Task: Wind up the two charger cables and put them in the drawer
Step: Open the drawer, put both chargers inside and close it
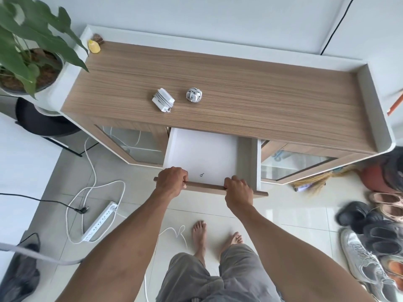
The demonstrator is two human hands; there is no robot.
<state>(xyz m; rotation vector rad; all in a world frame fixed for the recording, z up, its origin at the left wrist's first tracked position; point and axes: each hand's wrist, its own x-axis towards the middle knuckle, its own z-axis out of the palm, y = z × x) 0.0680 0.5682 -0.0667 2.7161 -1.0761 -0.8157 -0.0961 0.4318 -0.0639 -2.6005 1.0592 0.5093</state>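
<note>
Two wound white charger cables lie on the wooden cabinet top (239,88): a flat charger brick with its cable wrapped round it (163,100) and, to its right, a round cable bundle (194,95). Below them the white drawer (202,149) stands pulled out, with only a small dark key (201,175) on its floor. My left hand (171,180) grips the left part of the drawer's wooden front edge. My right hand (238,190) grips the same edge further right.
A potted plant (28,51) stands at the cabinet's left end and a yellow object (94,46) sits in the back left corner. A white power strip (100,221) with cords lies on the tiled floor at left. Several shoes (370,232) lie at right.
</note>
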